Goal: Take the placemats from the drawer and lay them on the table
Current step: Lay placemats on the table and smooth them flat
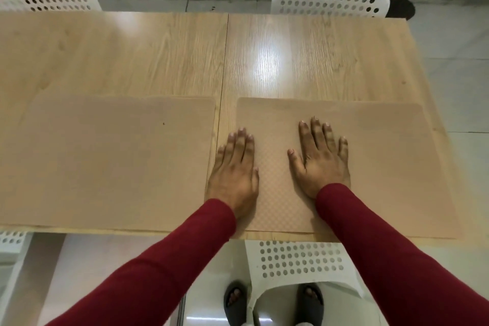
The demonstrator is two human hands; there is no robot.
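Head view, looking steeply down on a light wood-grain table with a seam running front to back near its middle. Two tan placemats are seen lying flat on the near half of the table, one on each side of the seam, not touching each other.

Left placemat: its left part is cut off by the frame edge, and its tone is so close to the tabletop that the far left corner is hard to make out. A small dark speck is noted on it; what it is cannot be told.

Right placemat: a fine checked texture is visible only near the middle, between the hands; elsewhere the surface is blurred. Its near edge lies just inside the table's near edge, partly hidden by the red sleeves.

Left hand: laid flat, fingers straight, over the left edge of the right placemat, the outer fingers on bare table. Nothing is gripped.

Right hand: laid flat, fingers spread, pressed on the right placemat. Nothing is gripped.

White perforated chairs are partly seen beyond and below the table. Dark sandals are seen on the floor, partly hidden by the near chair.
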